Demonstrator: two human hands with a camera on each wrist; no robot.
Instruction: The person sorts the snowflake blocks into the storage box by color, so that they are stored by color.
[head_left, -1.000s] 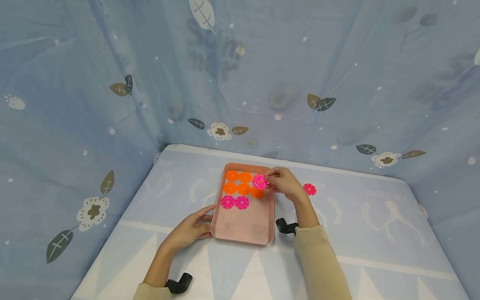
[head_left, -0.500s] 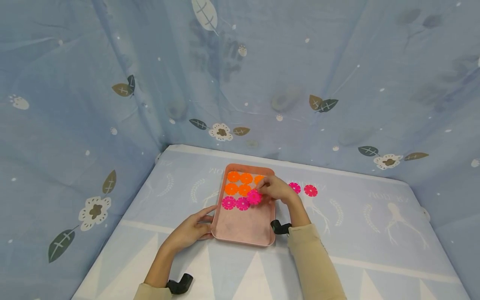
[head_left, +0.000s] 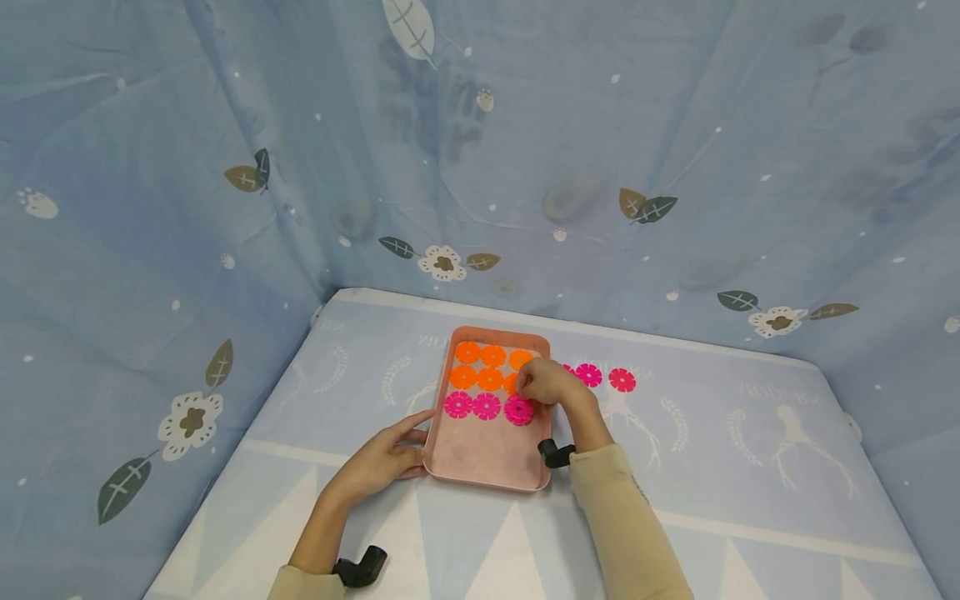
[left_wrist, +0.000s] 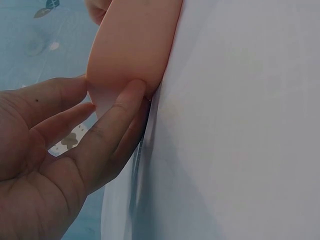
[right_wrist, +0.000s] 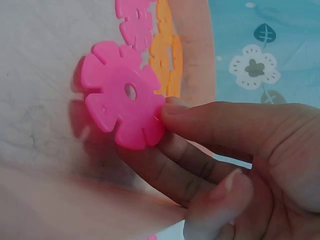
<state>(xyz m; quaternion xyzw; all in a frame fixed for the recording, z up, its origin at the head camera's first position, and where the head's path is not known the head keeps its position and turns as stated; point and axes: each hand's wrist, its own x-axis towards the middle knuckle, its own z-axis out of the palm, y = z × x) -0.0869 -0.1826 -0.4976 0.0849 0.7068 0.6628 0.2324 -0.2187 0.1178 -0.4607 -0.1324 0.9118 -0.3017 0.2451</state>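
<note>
In the head view, my right hand is over the right side of a pink tray. Thumb and finger pinch the edge of a pink flower-shaped plastic disc, held tilted close to the tray floor with a shadow beneath it. Left of it lie two more pink discs in a row. Above them sit two rows of orange discs, partly covered by my right hand. My left hand touches the tray's left side; in the left wrist view, its fairly straight fingers press against the outer wall.
Right of the tray, several pink-red discs lie on the patterned cloth, one partly hidden by my hand. Black wrist-worn fittings sit at both cuffs. Blue curtains with leaf prints rise behind and beside the table.
My right hand has carried the pink disc from the tray's upper right, over the orange discs, down to the right end of the pink row. The left hand has stayed at the tray's side.
</note>
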